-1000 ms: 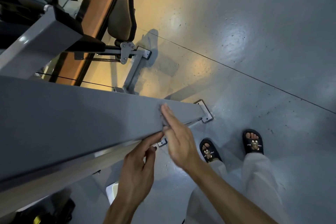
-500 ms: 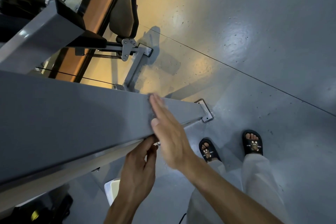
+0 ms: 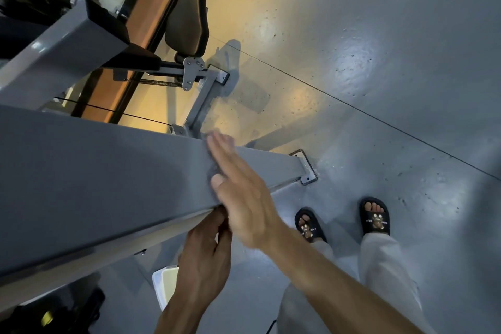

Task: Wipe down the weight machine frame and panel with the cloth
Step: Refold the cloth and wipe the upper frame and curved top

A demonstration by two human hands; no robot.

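Observation:
A broad grey panel (image 3: 103,176) of the weight machine slants across the left half of the view, down to a bolted foot plate (image 3: 305,168) on the floor. My right hand (image 3: 241,192) lies flat on the panel with straight fingers, pressing a grey cloth (image 3: 212,171) of which only a small edge shows beside the thumb. My left hand (image 3: 206,260) reaches up from below, its fingertips on the panel's lower edge, partly hidden behind the right hand.
A padded seat (image 3: 187,19) on a grey frame arm (image 3: 198,106) stands behind the panel. A thin cable (image 3: 113,111) runs across. A white container (image 3: 165,285) sits on the floor under the panel. My sandalled feet (image 3: 374,217) stand on grey floor.
My right hand has slid up and leftward along the panel with the cloth under it. My left hand has stayed at the lower edge, its thumb now tucked behind the right hand.

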